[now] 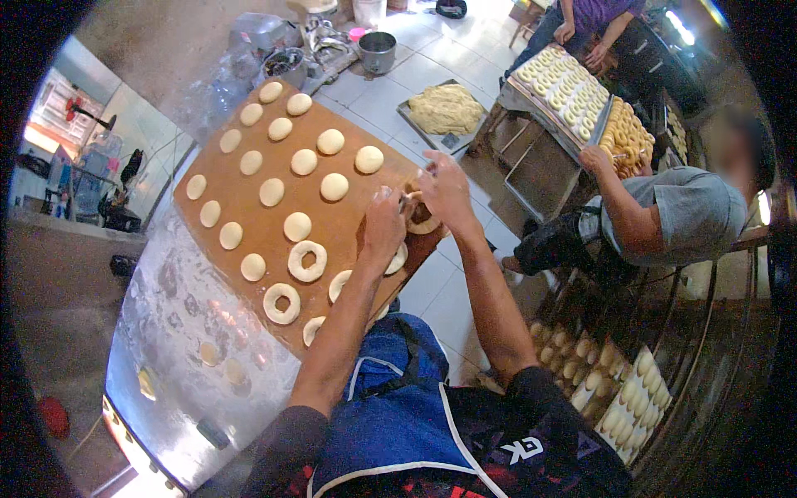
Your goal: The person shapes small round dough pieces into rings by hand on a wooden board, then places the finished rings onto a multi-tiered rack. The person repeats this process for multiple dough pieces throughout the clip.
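Left to right, I have the left hand (384,222) first, its fingers curled in at the left edge of a pale dough ring (425,225); then the ring itself, between both hands by the right corner of the brown board (320,222); then the right hand (447,192), bent over the ring's upper right side. Both forearms reach up and inward. I cannot tell how far either set of fingers is closed, or whether they grip. The ring's hole faces up toward me; being round, it shows no clear long axis.

Bakery: dough rings (295,263), bulk dough (444,109)
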`<state>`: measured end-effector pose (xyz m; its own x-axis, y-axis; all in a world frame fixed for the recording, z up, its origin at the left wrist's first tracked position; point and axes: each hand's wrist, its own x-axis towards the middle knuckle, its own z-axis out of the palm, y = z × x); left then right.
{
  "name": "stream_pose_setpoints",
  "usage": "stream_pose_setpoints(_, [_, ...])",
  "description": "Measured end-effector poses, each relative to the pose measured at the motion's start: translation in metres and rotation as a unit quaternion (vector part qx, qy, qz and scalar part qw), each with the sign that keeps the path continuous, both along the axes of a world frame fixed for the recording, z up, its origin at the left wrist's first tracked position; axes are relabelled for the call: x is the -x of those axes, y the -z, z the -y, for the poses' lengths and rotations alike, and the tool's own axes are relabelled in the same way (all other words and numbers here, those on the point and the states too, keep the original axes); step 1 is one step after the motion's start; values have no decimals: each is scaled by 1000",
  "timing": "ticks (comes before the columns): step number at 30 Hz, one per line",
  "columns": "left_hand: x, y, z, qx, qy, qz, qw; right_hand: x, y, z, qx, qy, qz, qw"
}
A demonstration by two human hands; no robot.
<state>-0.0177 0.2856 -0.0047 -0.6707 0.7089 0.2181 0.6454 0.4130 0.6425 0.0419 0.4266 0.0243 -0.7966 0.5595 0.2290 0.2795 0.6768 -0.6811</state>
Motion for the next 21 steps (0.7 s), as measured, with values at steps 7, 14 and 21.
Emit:
stream_pose_setpoints(7, [65, -11, 43, 102, -252, -211, 939, 100, 20, 29, -171, -130, 82, 973])
stream_pose_setpoints(14, [71, -25, 78, -141, -85, 186, 969, 101, -4, 51, 26, 27, 103, 994])
stream_pose_setpoints(21, [16, -34, 355, -70, -383, 59, 919, 88, -30, 201, 205, -277, -41, 938])
